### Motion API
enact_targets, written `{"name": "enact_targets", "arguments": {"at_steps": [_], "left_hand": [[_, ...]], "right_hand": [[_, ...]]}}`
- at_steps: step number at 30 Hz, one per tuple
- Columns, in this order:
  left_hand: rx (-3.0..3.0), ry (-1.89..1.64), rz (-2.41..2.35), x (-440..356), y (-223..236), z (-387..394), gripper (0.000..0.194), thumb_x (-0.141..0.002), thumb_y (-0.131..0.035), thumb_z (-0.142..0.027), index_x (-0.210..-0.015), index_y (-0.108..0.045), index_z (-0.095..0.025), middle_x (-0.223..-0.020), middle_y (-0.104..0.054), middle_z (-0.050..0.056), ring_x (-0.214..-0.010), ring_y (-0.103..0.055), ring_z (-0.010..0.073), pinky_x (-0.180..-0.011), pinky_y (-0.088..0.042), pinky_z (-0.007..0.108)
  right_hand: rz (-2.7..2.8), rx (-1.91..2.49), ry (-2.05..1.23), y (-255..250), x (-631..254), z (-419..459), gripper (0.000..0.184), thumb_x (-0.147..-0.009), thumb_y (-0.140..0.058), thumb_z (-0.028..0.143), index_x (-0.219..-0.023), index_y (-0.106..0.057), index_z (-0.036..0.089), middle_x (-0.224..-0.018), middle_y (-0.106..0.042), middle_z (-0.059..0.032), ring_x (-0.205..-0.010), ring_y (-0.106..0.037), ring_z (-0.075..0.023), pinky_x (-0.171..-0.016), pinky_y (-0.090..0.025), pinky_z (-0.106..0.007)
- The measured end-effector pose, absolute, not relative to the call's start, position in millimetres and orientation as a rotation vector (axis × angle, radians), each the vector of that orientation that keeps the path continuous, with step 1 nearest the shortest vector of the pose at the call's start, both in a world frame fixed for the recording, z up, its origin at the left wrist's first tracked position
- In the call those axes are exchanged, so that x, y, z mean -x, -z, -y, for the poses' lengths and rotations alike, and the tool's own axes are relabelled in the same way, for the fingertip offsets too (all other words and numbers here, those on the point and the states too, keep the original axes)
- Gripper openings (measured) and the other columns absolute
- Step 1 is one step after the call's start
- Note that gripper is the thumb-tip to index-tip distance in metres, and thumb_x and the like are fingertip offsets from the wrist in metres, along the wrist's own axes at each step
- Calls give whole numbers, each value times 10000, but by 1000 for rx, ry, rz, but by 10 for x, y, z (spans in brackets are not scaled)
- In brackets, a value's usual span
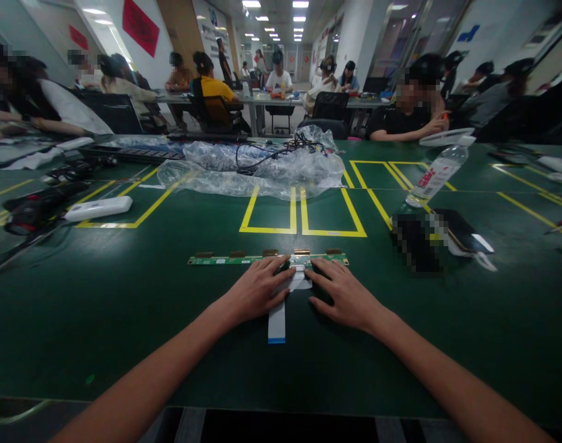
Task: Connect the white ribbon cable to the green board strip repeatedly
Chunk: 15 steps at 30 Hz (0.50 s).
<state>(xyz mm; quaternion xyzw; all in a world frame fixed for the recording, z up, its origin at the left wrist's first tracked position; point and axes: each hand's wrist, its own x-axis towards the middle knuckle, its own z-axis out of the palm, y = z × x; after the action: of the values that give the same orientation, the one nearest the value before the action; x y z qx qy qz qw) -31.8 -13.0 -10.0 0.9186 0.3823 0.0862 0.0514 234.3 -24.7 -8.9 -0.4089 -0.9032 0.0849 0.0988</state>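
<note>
A long, narrow green circuit board [220, 261] lies crosswise on the green table, with several brownish-gold tabs along its far edge. From its near side, around the middle, a white flat ribbon cable [276, 321] comes toward me and ends in a blue strip. My left hand [262, 284] rests palm down over the board and part of the cable, fingers stretched out. Opposite it, my right hand [338, 289] lies with spread fingers, its fingertips at the board's near edge beside the white connector end [300, 275]. Parts of the board and cable are hidden under my fingers.
Crumpled clear plastic wrap [262, 166] with black cables lies beyond the yellow tape outlines. At right are a water bottle [435, 175] and a phone [463, 231]; at left, a white device [98, 209] and a black-and-red tool [36, 208]. Other people sit around farther tables.
</note>
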Motion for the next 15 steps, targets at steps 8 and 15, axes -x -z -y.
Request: {"name": "enact_targets", "arguments": {"at_steps": [8, 15], "left_hand": [[-2730, -156, -1165, 362, 18, 181, 524, -1018, -458, -408, -1511, -415, -238, -1577, -411, 112, -1469, -356, 283, -1196, -300, 530], [-2686, -82, -1450, 762, 54, 533, 518, -1017, -416, -462, -1510, -433, -305, -1563, -438, 83, -1418, -434, 304, -1143, -381, 546]], "right_hand": [[2675, 1184, -301, 47, -2355, 250, 596, -956, -563, 442, -1495, -462, 208, -1590, -376, -160, -1483, -297, -318, -1205, -215, -579], [2586, 1215, -231, -60, -2478, 281, 473, -993, -515, 359, -1435, -532, 191, -1523, -474, -157, -1434, -390, -304, -1191, -282, -558]]}}
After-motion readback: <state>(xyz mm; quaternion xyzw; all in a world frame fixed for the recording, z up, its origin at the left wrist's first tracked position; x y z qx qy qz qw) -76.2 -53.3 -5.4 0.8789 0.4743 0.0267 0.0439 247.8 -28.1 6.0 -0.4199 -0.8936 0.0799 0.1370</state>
